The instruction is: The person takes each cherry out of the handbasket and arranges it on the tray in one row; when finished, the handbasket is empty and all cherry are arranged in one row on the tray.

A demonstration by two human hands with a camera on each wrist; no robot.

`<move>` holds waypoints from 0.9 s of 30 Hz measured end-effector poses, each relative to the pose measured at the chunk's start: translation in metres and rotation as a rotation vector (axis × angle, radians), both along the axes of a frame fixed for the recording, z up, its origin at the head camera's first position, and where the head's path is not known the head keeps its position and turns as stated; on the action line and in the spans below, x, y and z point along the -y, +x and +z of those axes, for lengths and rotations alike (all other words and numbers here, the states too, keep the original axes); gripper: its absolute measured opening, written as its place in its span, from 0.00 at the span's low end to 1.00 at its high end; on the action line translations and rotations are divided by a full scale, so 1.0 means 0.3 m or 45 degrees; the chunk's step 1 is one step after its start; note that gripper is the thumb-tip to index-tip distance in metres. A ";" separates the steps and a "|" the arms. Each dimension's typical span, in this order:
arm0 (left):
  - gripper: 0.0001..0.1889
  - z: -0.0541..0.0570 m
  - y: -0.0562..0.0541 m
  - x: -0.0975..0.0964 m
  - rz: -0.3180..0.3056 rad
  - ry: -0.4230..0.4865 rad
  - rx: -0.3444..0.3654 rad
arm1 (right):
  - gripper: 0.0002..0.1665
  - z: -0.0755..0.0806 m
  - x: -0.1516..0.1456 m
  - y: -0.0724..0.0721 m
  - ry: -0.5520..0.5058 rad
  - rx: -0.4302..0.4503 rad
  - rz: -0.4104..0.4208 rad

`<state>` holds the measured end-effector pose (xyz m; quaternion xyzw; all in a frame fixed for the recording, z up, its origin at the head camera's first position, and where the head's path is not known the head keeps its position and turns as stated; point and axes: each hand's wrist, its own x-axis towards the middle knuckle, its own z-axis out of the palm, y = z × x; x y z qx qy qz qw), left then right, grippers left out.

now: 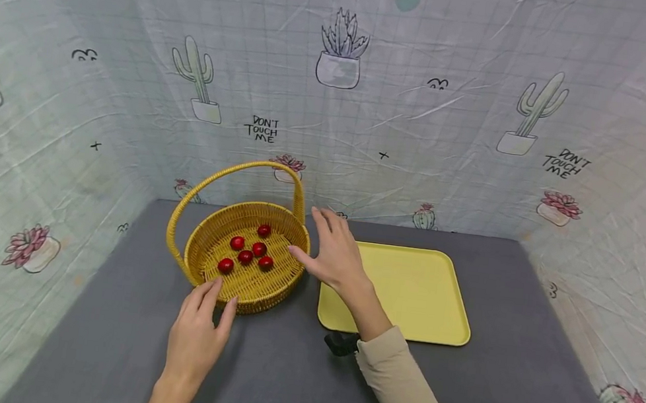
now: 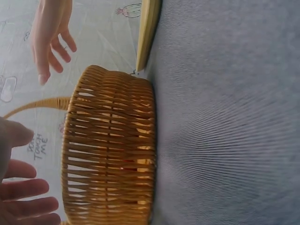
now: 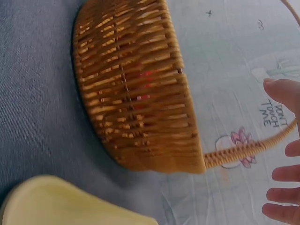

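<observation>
A round yellow wicker basket [image 1: 264, 298] with a tall arched handle [image 1: 224, 174] stands on the table, left of centre. Several small red fruits that look like cherries [image 1: 225, 265] lie on its woven floor. My left hand [image 1: 197, 330] is at the basket's near left rim, fingers spread and holding nothing; the left wrist view shows those fingers [image 2: 26, 190] beside the wicker wall. Over the basket's right side hovers my right hand [image 1: 335, 253], thumb and fingers apart, with nothing in its grasp. In the right wrist view its fingers [image 3: 286, 192] are near the handle.
A shallow yellow rectangular tray [image 1: 414, 292] lies right of the basket, partly under my right forearm. The grey table [image 1: 278, 382] ends at a hanging cloth [image 1: 426, 140] printed with cacti, which surrounds it at the back and sides.
</observation>
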<state>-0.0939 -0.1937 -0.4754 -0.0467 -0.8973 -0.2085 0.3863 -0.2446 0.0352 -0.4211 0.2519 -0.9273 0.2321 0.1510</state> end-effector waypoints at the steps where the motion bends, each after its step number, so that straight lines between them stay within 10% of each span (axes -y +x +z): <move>1: 0.25 -0.004 0.003 0.001 0.013 0.002 -0.008 | 0.52 0.000 0.008 -0.001 -0.005 0.001 0.011; 14: 0.22 -0.063 0.013 0.013 0.216 0.113 0.067 | 0.49 -0.035 0.116 -0.031 -0.061 0.081 0.114; 27: 0.24 -0.081 0.003 0.035 0.235 0.289 0.101 | 0.46 -0.083 0.213 -0.077 -0.070 0.290 0.159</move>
